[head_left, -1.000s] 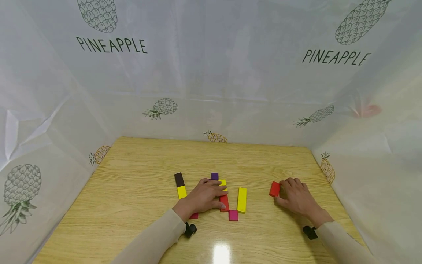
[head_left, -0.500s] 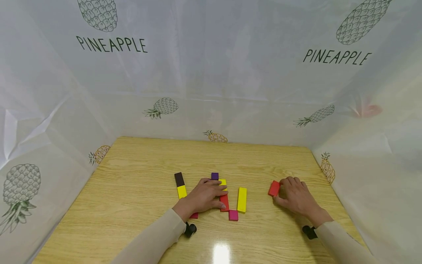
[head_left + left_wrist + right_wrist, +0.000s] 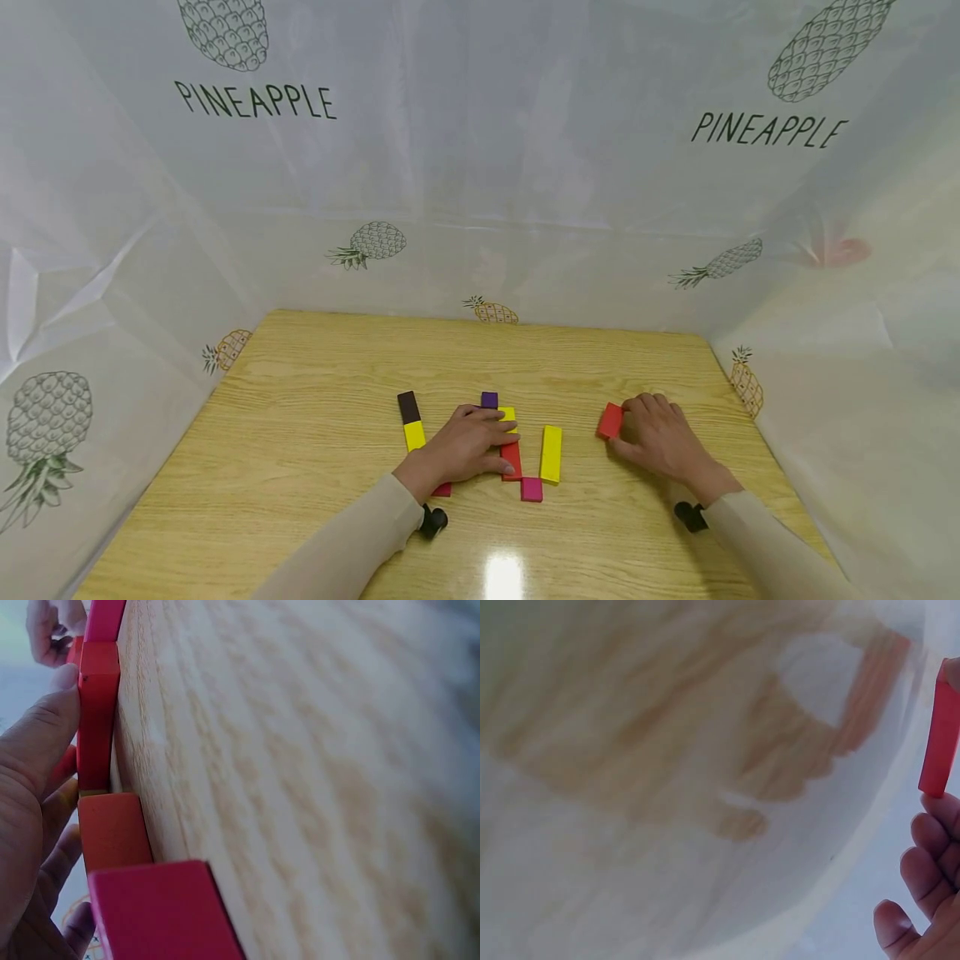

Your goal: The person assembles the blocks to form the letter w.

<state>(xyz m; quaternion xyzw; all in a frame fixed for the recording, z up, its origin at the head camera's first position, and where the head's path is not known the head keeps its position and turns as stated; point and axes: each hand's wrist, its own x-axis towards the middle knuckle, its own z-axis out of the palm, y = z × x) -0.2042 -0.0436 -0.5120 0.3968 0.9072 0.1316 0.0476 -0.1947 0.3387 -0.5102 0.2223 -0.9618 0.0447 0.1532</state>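
Observation:
My right hand (image 3: 663, 437) pinches a red block (image 3: 610, 421) between thumb and fingertips, on the right side of the table. The right wrist view shows the same red block (image 3: 940, 742) held at its two ends. My left hand (image 3: 463, 446) lies over a row of blocks, fingers spread, the thumb touching another red block (image 3: 512, 463). Its fingers partly cover a yellow block (image 3: 507, 413) beside a purple block (image 3: 489, 400). A small pink block (image 3: 531, 489) sits at the red block's near corner, and a longer yellow block (image 3: 551, 454) lies right of it.
A dark block (image 3: 408, 407), a yellow block (image 3: 414, 435) and a magenta block (image 3: 442, 490) slant past the left wrist. An orange block (image 3: 114, 829) shows in the left wrist view. Pineapple-printed sheeting (image 3: 480, 167) surrounds the wooden table (image 3: 315, 367).
My right hand has moved left and slightly away from me with the red block, which has tilted a little. The left hand and the other blocks have stayed put.

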